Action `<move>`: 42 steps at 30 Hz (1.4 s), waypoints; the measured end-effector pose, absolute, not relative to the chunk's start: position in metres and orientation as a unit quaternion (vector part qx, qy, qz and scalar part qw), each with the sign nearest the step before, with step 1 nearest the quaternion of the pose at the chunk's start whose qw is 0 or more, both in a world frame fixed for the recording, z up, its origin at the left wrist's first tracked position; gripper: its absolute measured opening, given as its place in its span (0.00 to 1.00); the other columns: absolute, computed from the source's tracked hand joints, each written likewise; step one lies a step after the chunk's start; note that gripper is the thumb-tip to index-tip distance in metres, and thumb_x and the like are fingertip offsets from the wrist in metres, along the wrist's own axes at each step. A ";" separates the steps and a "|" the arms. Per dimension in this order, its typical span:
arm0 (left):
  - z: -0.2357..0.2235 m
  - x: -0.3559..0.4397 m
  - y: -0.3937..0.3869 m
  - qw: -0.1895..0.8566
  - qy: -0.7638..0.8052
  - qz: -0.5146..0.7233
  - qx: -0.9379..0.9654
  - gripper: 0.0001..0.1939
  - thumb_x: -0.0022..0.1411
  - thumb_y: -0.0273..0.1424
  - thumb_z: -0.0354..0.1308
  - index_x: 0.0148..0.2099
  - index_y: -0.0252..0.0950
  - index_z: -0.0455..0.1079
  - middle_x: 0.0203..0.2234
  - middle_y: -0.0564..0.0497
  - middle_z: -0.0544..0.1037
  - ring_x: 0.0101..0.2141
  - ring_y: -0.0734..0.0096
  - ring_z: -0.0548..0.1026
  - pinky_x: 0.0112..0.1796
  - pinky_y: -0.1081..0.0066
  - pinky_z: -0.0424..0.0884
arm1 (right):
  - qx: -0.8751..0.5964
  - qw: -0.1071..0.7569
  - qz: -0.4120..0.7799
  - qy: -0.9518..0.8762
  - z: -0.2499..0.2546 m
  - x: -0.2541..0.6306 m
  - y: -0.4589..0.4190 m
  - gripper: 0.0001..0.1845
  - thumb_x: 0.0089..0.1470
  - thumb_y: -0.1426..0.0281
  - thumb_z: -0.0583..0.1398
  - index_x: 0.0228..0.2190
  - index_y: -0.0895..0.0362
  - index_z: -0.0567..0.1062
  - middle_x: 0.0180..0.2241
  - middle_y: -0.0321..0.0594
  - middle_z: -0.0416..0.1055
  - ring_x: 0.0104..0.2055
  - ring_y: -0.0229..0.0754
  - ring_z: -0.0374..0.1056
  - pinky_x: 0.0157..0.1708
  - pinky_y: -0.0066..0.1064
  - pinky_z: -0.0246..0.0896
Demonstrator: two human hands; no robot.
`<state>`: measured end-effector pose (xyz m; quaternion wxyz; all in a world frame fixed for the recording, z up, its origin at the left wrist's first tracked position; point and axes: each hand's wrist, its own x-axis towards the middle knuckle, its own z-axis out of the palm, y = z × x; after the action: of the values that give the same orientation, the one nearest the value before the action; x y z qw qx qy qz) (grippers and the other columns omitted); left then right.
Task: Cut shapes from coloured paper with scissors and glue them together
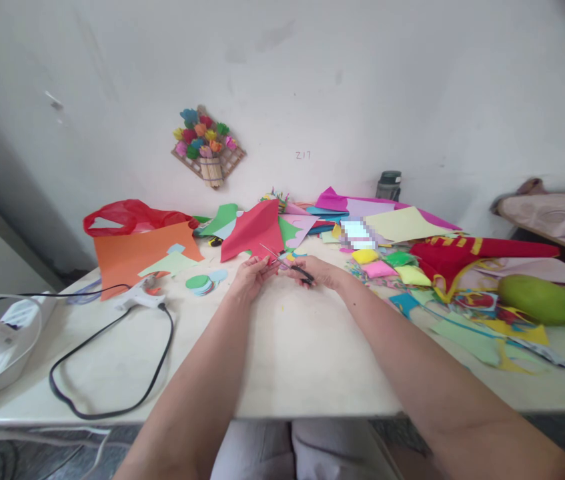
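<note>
My right hand (321, 272) is closed around the black handles of a pair of scissors (303, 274). The thin blades point up and to the left, toward my left hand (252, 277). The fingers of that hand are pinched on what looks like a small piece of red paper, mostly hidden by the fingertips. Just behind both hands lies a large red paper sheet (255, 230) with cut edges. Left of my left hand are a stack of green and blue paper circles (199, 284) and a pale blue circle (219, 275).
A white glue gun (142, 295) with a looping black cord lies at left near a power strip (7, 333). Orange paper (135, 257) and a red plastic bag (137, 215) are behind. At right are coloured packets (381, 269), paper scraps, red cloth (437, 260) and green fruit (537, 300).
</note>
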<state>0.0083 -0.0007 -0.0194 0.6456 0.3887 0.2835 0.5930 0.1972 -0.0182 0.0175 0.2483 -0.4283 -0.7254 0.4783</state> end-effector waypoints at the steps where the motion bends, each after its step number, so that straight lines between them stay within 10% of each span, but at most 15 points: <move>1: -0.019 0.008 -0.001 0.646 0.281 0.593 0.389 0.02 0.53 0.21 0.57 0.29 0.28 0.71 0.27 0.44 0.78 0.35 0.63 0.77 0.45 0.62 0.70 | -0.429 0.249 0.480 -0.723 0.018 0.197 -0.018 0.14 0.45 0.60 0.61 0.27 0.57 0.66 0.14 0.27 0.60 0.12 0.27 0.54 0.10 0.18 0.44; 42: -0.012 0.012 -0.007 0.656 0.273 0.606 0.357 0.04 0.51 0.18 0.56 0.26 0.29 0.68 0.27 0.44 0.79 0.40 0.59 0.75 0.48 0.59 0.68 | -0.411 0.274 0.480 -0.725 0.012 0.194 -0.014 0.13 0.45 0.61 0.60 0.28 0.58 0.67 0.14 0.28 0.61 0.12 0.28 0.56 0.10 0.20 0.44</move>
<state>0.0125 -0.0073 -0.0123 0.6560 0.3574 0.2726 0.6064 0.1938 -0.0135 0.0121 0.2739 -0.4107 -0.7252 0.4800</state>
